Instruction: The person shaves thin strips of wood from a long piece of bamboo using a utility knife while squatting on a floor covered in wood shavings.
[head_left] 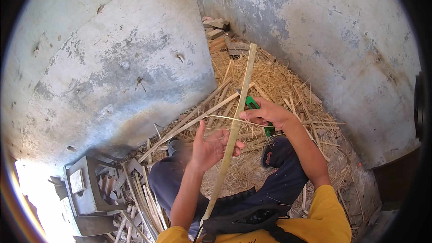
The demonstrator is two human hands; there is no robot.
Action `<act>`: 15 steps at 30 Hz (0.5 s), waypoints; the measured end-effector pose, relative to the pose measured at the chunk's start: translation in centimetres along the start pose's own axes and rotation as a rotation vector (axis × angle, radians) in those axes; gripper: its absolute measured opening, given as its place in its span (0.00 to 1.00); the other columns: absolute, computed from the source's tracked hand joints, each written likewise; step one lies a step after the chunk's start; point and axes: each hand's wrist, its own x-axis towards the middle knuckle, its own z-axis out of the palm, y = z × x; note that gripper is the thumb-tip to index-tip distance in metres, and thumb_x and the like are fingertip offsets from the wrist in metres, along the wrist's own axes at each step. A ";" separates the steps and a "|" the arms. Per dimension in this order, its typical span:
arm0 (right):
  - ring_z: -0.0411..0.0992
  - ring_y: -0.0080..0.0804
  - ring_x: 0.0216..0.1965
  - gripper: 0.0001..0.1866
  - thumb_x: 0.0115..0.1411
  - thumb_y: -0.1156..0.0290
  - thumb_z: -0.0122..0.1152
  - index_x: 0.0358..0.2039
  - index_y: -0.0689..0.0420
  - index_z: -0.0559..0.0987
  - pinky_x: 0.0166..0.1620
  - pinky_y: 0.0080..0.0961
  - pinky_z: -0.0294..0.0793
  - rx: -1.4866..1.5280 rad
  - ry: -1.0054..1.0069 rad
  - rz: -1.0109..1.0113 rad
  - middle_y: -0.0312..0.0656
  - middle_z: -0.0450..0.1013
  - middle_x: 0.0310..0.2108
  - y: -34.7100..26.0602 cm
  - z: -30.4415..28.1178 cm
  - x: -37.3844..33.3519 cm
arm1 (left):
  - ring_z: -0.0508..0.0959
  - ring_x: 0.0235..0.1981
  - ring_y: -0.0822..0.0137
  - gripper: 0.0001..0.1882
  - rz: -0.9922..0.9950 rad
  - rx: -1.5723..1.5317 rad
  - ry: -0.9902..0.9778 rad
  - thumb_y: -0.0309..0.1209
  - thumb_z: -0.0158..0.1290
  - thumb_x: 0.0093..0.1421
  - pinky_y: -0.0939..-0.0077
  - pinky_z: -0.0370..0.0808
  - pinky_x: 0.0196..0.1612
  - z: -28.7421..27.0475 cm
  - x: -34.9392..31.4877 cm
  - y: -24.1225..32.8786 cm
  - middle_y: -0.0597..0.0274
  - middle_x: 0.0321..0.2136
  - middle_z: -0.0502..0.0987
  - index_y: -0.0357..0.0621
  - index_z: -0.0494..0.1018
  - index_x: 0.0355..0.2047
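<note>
One long bamboo strip (234,128) runs up between my hands, from my lap toward the far corner of the floor where the two concrete walls meet, tilted slightly right at its top. My left hand (210,146) sits just left of the strip near its middle, palm open and fingers spread, the fingertips touching its edge; that grip is apart, not closed round anything. My right hand (266,113) is just right of the strip and a little higher, its grip clamped on a green-handled knife (253,105), whose handle end also shows below my fist. A thin curled sliver (227,118) peels off across the strip at that height. Under my hands are my dark trousers (279,184), knees apart. Straw and shavings (274,81) cover the floor beyond. More split bamboo strips (144,202) lie at the floor's left edge beside a grey moulded block (85,189).
</note>
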 end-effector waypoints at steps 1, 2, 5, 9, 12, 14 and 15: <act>0.57 0.12 0.14 0.13 0.63 0.63 0.73 0.37 0.57 0.79 0.17 0.17 0.50 -0.010 -0.012 0.002 0.26 0.65 0.17 0.0 -0.1 0.0 | 0.80 0.46 0.40 0.49 0.006 -0.022 0.004 0.74 0.19 0.69 0.46 0.70 0.58 -0.2 0.1 -0.2 0.34 0.43 0.82 0.42 0.75 0.44; 0.57 0.12 0.14 0.13 0.63 0.63 0.73 0.37 0.57 0.79 0.17 0.17 0.50 -0.028 -0.009 0.007 0.26 0.65 0.17 -0.1 0.0 -0.1 | 0.81 0.45 0.43 0.49 0.033 0.027 0.009 0.74 0.20 0.69 0.48 0.71 0.57 -0.5 0.2 -0.4 0.35 0.45 0.82 0.40 0.74 0.46; 0.58 0.12 0.14 0.14 0.62 0.62 0.74 0.37 0.57 0.79 0.17 0.17 0.51 -0.066 -0.008 0.015 0.26 0.66 0.17 -0.3 -0.1 -0.1 | 0.81 0.44 0.50 0.44 0.223 0.246 0.162 0.68 0.25 0.72 0.53 0.74 0.56 -1.1 0.4 -1.1 0.41 0.47 0.82 0.38 0.74 0.47; 0.57 0.12 0.14 0.14 0.62 0.62 0.74 0.37 0.57 0.79 0.17 0.17 0.51 -0.083 0.004 0.023 0.25 0.65 0.17 0.4 -0.6 0.4 | 0.82 0.43 0.57 0.24 0.636 0.489 0.543 0.50 0.42 0.76 0.55 0.76 0.56 0.9 1.1 -1.3 0.50 0.43 0.83 0.41 0.74 0.42; 0.56 0.13 0.14 0.14 0.62 0.62 0.74 0.37 0.57 0.78 0.18 0.17 0.50 -0.067 -0.018 0.041 0.25 0.64 0.16 0.4 -0.9 0.3 | 0.80 0.41 0.61 0.12 0.677 0.178 0.444 0.38 0.48 0.75 0.58 0.76 0.56 0.9 0.7 -0.5 0.57 0.39 0.82 0.42 0.73 0.43; 0.56 0.13 0.14 0.14 0.62 0.63 0.74 0.36 0.57 0.78 0.18 0.17 0.50 -0.043 -0.035 0.044 0.25 0.63 0.16 0.3 -1.0 0.2 | 0.80 0.39 0.62 0.09 0.649 -0.066 0.235 0.34 0.48 0.75 0.59 0.76 0.57 -0.2 0.4 -0.1 0.60 0.36 0.80 0.43 0.73 0.45; 0.55 0.13 0.14 0.14 0.62 0.63 0.74 0.36 0.57 0.78 0.18 0.17 0.50 -0.029 -0.044 0.043 0.25 0.63 0.15 0.3 -0.8 0.3 | 0.80 0.39 0.62 0.09 0.642 -0.155 0.108 0.34 0.47 0.75 0.59 0.76 0.57 -1.0 0.4 -0.1 0.62 0.35 0.79 0.43 0.73 0.46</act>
